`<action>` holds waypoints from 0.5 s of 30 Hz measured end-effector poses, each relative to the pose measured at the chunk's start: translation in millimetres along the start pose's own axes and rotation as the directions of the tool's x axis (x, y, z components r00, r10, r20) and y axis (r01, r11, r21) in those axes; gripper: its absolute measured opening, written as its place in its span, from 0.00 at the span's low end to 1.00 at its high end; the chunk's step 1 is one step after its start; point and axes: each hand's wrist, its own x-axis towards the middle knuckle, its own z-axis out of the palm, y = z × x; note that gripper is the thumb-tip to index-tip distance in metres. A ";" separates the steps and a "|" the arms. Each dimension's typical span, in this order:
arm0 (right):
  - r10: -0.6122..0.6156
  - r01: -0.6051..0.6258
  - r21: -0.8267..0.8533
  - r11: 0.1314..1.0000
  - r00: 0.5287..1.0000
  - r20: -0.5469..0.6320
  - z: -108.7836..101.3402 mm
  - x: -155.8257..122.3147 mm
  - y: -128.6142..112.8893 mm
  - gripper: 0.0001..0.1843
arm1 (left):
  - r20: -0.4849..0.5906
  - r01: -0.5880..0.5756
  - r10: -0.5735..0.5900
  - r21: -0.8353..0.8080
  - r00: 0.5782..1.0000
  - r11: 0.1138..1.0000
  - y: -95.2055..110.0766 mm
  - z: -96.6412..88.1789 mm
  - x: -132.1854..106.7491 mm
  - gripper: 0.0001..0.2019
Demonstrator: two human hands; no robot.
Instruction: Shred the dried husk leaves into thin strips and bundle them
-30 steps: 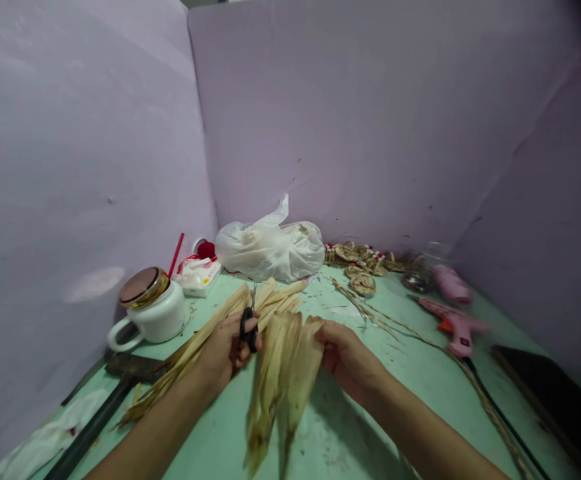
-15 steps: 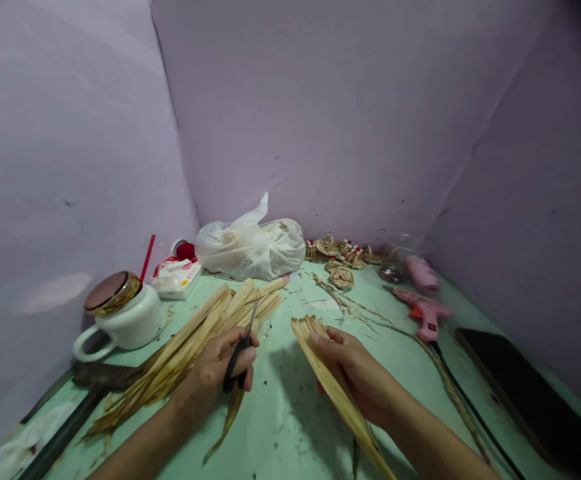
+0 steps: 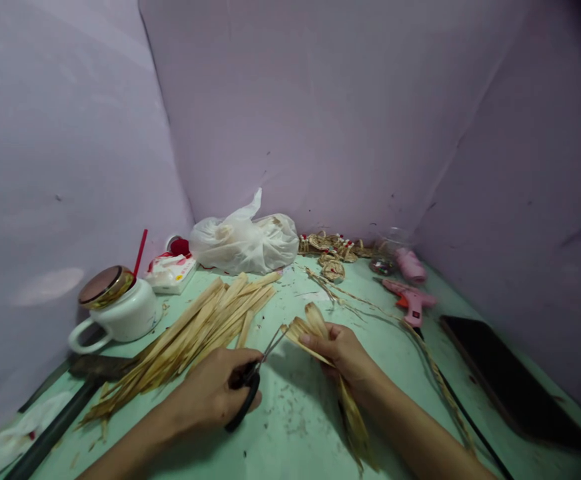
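My left hand [image 3: 220, 387] grips black-handled scissors [image 3: 246, 393], fingers in the loops. Their slightly parted blades point right and reach the edge of a dried husk strip [image 3: 315, 327]. That pale, papery strip is pinched between thumb and fingers of my right hand [image 3: 343, 353]; its upper end fans out and its lower part hangs below the palm. Beside my left hand lies a pile of dried husk strips [image 3: 205, 320], spread slantwise on the green tabletop [image 3: 290, 427].
A hammer [image 3: 98, 370], a white mug [image 3: 130, 313] with a lid on it and a tissue pack [image 3: 170, 273] stand left. Behind are a white plastic bag [image 3: 245, 243] and woven ornaments [image 3: 333, 270]. To the right lie a pink glue gun [image 3: 410, 297], a braided cord [image 3: 438, 377] and a phone [image 3: 510, 380].
The scissors have turned from pointing upward to pointing right, and their tips now meet the husk. The strip in my right hand has swung round, its top end fanning out.
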 end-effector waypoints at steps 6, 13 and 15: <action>0.056 -0.054 -0.020 0.998 0.995 0.087 6.4 -7.1 5.6 0.22 | 0.048 -0.010 0.005 0.107 0.999 0.994 12.8 2.2 -2.6 0.06; 0.048 -0.042 -0.058 0.997 0.994 0.103 12.2 -11.5 1.8 0.21 | 0.029 -0.014 0.013 0.049 0.999 0.999 5.4 10.2 -2.2 0.07; 0.055 -0.051 -0.048 0.998 0.994 0.090 12.8 -12.0 -0.1 0.21 | 0.020 -0.015 0.015 0.008 1.000 1.000 3.5 12.8 -1.3 0.07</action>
